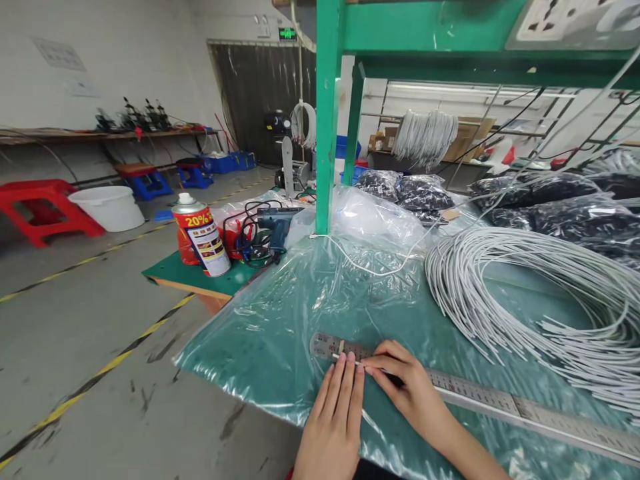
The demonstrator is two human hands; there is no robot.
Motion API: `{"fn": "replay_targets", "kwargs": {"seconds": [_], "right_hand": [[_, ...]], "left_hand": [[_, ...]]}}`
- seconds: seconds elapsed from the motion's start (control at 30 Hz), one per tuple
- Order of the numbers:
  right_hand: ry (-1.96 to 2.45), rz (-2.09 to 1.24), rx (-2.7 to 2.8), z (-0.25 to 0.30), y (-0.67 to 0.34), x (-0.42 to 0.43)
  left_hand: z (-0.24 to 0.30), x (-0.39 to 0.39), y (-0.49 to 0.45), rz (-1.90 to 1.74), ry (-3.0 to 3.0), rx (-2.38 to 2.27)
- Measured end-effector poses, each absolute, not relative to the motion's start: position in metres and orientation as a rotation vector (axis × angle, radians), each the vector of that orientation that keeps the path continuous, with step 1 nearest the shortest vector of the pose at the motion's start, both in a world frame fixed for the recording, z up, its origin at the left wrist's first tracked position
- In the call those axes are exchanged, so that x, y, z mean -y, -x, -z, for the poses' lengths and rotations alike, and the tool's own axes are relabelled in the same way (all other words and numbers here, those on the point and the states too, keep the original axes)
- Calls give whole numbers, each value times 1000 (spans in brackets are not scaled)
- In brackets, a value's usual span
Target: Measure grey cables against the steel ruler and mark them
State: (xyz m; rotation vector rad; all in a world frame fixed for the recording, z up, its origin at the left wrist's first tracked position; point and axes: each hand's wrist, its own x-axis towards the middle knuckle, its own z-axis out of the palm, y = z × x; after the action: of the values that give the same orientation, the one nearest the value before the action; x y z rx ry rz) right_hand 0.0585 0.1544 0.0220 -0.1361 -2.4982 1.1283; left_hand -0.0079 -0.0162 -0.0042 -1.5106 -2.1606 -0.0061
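Note:
A long steel ruler [480,399] lies across the green bench, over a clear plastic sheet [280,313]. My left hand [334,417] rests flat, fingers together, with its fingertips at the ruler's left end. My right hand [407,383] pinches something thin and white against the ruler beside the left fingertips; the thing itself is too small to make out. A big coil of white wires [540,293] lies to the right of both hands.
A spray can [203,233] and a blue hot-glue gun [275,223] stand at the bench's left corner. A green post [327,113] rises behind the sheet. Bags of black parts [420,190] lie at the back. The floor with yellow lines, a white bucket [107,207] and red stools lies to the left.

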Motion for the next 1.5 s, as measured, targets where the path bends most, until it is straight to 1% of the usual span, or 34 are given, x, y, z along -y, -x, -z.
{"fn": "replay_targets", "kwargs": {"seconds": [0.23,0.37,0.57,0.67,1.0,1.1,1.27,1.5], "right_hand": [[149,-1225,2503,-24,-58,-154],[153,-1183,2504,-24,-56,-156],[145,-1128,2513,-27,-54,-157],[130,-1104,2508,-28,-53,-157],[101,-1069,2539,-28,-51,-156],[112,-1093,2528,-29,-51,-155],[133,-1119,2528,-29,-52,-155],[164,-1165,2514,-28,-52,-155]], "left_hand": [[8,13,7,226,1477,2164],[10,10,8,368,1465,2124],[10,8,5,423,1446,2148],[10,7,5,411,1438,2153],[14,8,9,185,1402,2067],[13,7,8,207,1395,2067],[6,2,6,345,1345,2043],[8,2,7,328,1357,2029]]}}
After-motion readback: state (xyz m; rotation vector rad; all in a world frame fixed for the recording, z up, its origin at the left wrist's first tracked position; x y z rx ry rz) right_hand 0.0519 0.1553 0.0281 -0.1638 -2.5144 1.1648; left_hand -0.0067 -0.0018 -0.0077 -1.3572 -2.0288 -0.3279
